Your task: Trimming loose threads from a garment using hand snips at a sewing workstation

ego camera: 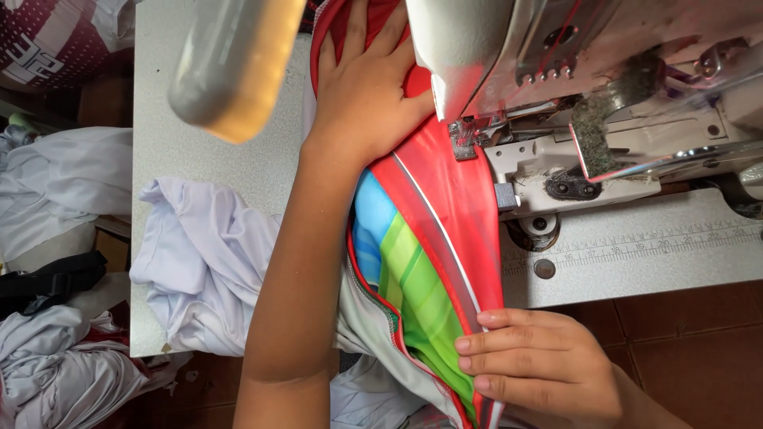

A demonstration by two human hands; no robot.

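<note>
1. Fabric under work: one glossy red garment panel with a thin white stripe lies on the grey speckled sewing table, running from the presser foot down off the table's front edge. Sewn to its left edge is one panel of blue and green stripes.
2. Left hand: one hand, spread flat with fingers wide, pressing the red fabric onto the table just left of the machine head; its forearm crosses down over the white cloth and hides part of the striped panel.
3. Right hand: one hand below the table edge, fingers curled narrow and pinching the red panel's lower end, thumb side out of sight.
4. Machine: one off-white industrial sewing machine fills the upper right; its metal presser foot sits on the red panel's top edge. A clump of grey lint clings to the machine's arm.
5. One printed ruler strip runs along the table right of the fabric.
6. One blurred grey and yellow rounded object hangs close to the camera, blocking part of the table top.
7. One crumpled white garment lies on the table left of the forearm.
8. More white cloth heaps lie beyond the table's left edge, with one black strap among them.
</note>
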